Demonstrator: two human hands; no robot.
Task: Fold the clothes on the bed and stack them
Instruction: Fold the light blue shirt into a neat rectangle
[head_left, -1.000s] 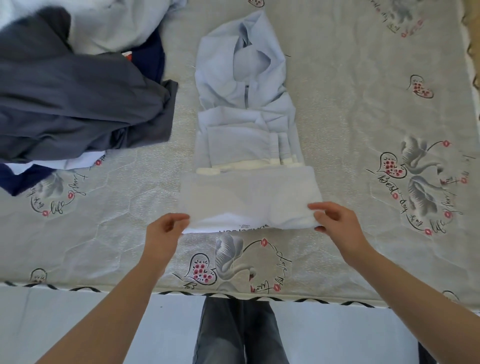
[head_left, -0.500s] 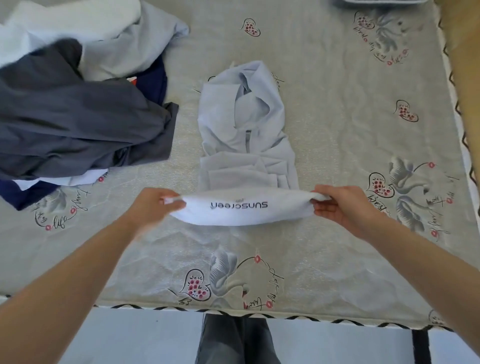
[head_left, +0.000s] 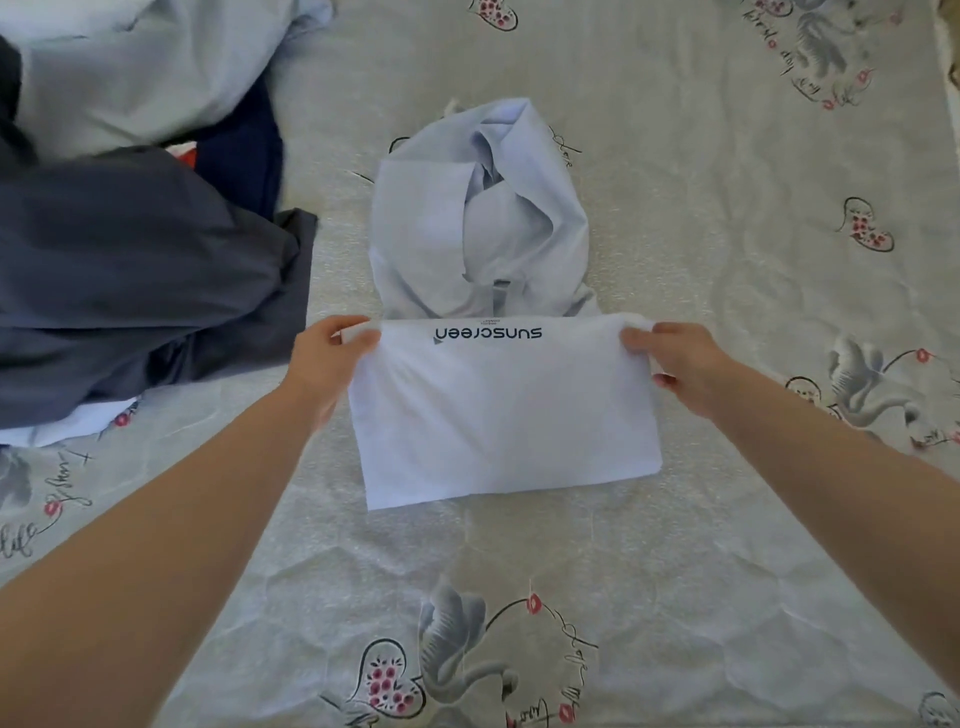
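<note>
A pale blue hooded jacket (head_left: 498, 415) lies on the bed (head_left: 701, 545) in front of me. Its lower half is folded up over the body, so a flat white-blue panel with the upside-down word "sunscreen" faces up. The hood (head_left: 483, 208) lies bunched beyond the fold. My left hand (head_left: 332, 358) pinches the far left corner of the folded panel. My right hand (head_left: 670, 358) pinches the far right corner. Both corners sit low over the jacket's chest.
A heap of unfolded clothes (head_left: 130, 275) lies at the left: a dark grey garment on top, navy and pale blue pieces behind. The grey bed cover with swan and heart prints stretches bare to the right and towards me.
Both hands lifted the jacket's hem from the near edge and carried it away from me over the body. The folded panel now lies flat with the lettering up.
</note>
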